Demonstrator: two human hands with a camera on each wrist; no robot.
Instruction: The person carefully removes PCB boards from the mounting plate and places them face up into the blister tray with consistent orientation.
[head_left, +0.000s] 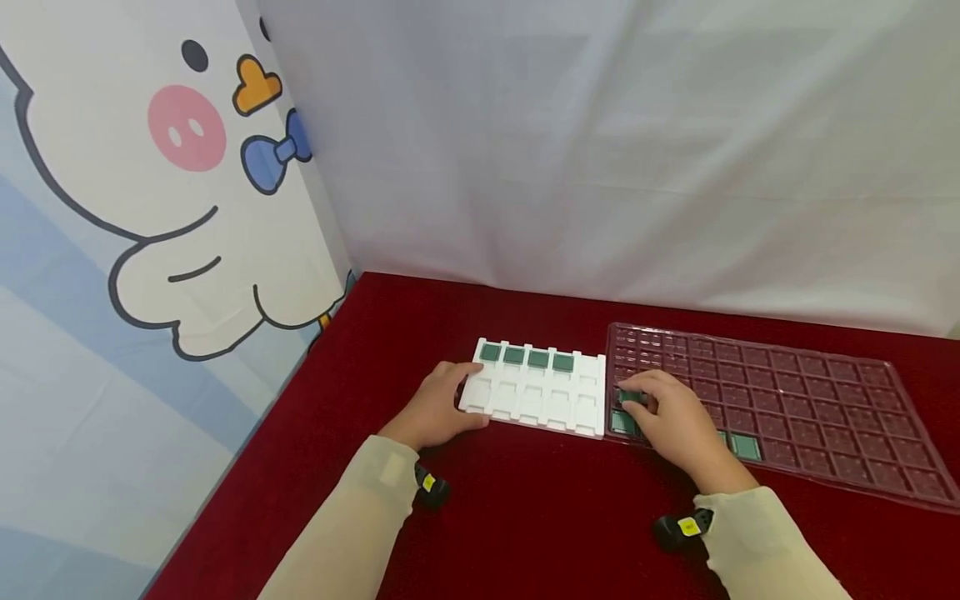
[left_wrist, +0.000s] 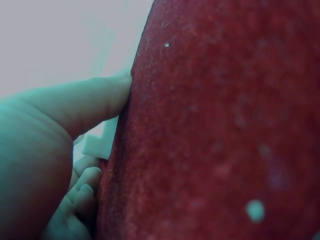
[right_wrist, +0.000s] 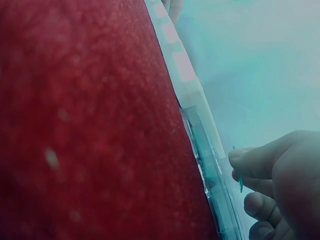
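Observation:
My left hand point(head_left: 435, 406) grips the left end of a white tray point(head_left: 520, 390), its thumb on the near edge and its fingers round the far-left side. Several green square chips point(head_left: 537, 358) sit in the tray's far row. Over the left part of a clear plastic blister tray point(head_left: 798, 400), my right hand point(head_left: 675, 421) pinches a green chip point(head_left: 628, 397) between thumb and fingers. In the right wrist view that thin chip point(right_wrist: 241, 182) stands edge-on, apart from the tray. More green chips point(head_left: 746, 447) lie in the clear tray's near row, partly covered by the hand.
The two trays stand side by side on a dark red cloth point(head_left: 540, 517). Behind them hangs a white curtain point(head_left: 637, 167). A cartoon-printed sheet point(head_left: 90, 375) borders the left side. Each wrist wears a small black camera point(head_left: 678, 532).

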